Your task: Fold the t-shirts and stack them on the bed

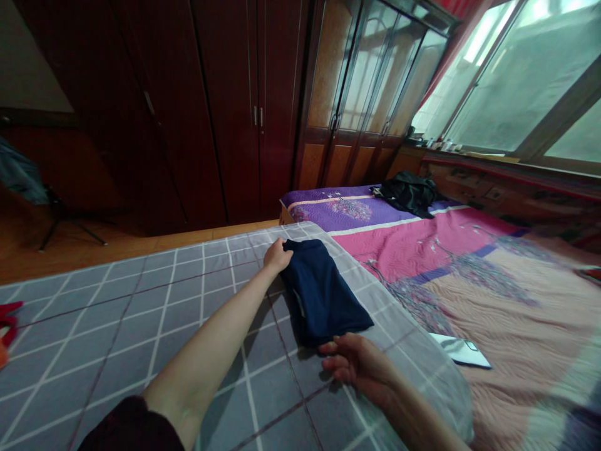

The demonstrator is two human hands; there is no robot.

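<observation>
A folded navy-blue garment [323,291] lies flat on a grey checked bed cover; its exact kind cannot be made out. My left hand [278,255] is closed on its far left corner, with the fingertips partly hidden by the cloth. Close to the near edge of the garment is my right hand [354,363], with its fingers loosely bent and apart. Its index finger reaches the hem or lies just beside it, and nothing shows in its grasp.
The grey checked cover [183,313] spreads to the left, with a red item [8,326] at its edge. On the right, a purple, pink and beige quilt [469,250] carries a white flat item [462,349] and a black cloth item [408,191]. Dark wardrobes [235,81] stand behind.
</observation>
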